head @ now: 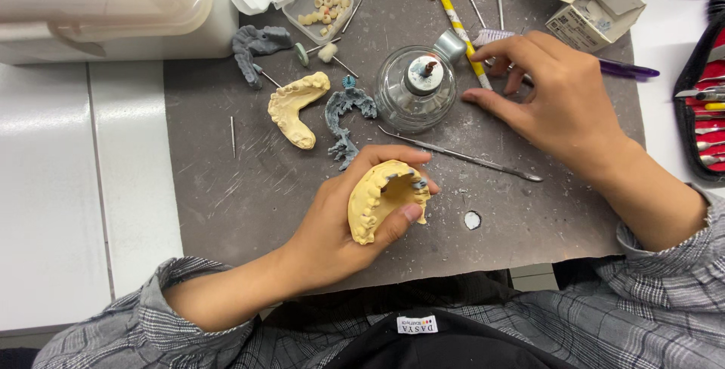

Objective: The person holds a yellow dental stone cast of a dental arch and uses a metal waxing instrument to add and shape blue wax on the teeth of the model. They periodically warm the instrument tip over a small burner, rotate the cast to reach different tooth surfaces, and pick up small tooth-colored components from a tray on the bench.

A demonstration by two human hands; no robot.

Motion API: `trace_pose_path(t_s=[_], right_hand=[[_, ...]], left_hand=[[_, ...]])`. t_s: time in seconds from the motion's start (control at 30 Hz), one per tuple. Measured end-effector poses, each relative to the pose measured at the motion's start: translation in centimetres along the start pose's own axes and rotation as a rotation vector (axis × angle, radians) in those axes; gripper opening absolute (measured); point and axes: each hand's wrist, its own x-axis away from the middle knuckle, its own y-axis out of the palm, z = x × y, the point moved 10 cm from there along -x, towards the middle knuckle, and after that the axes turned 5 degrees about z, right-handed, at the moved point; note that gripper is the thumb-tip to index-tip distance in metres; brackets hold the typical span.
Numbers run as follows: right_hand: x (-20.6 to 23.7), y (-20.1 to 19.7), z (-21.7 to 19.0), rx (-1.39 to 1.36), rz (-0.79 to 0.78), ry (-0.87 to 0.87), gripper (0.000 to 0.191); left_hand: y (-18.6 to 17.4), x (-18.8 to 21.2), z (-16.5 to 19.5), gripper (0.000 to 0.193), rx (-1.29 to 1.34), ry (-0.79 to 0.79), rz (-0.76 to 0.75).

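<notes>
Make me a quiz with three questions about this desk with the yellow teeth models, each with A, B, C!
1. Where is the glass burner?
A. On the grey mat
B. In the red case
C. In the left hand

2. How many yellow teeth models are there?
A. One
B. Two
C. Four

3. What is the left hand doing?
A. Lying flat and empty
B. Holding a teeth model
C. Holding a pen

Answers:
1. A, the burner stands on the mat, in front of the right hand.
2. B, one held model and one loose model lying on the mat.
3. B, the fingers wrap around the held model, lifted over the mat.
</notes>
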Motion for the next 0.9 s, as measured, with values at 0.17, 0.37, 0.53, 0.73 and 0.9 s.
trace_pose_path(t_s=[0.17, 0.37, 0.53, 0.73, 0.9], right_hand=[[0.6, -0.6, 0.1, -0.006, -0.047, 0.083, 0.050], [1.4, 0.0, 1.6, -0.726, -0.081, 0.466, 0.043], [2.1, -2.0, -1.2, -1.094, 0.090, 0.117, 0.026], [4.3, -1.4, -6.5, -1.046, -0.065, -0.410, 0.025], [5.3, 1.1, -5.6, -0.938, -0.101, -0.408, 0.023]], left_hand=[[-0.4, 1.1, 1.5, 0.043, -0.059, 0.029, 0.007], [-1.4, 2.0, 0.6, 0.044, -0.042, -0.013, -0.010], [-1.9, 1.3, 0.7, 0.043, -0.161, 0.117, -0.009], [-1.8, -0.2, -0.6, 0.034, -0.173, 0.171, -0.073], [-1.1, -1.8, -3.1, 0.039, -0.189, 0.153, -0.087]])
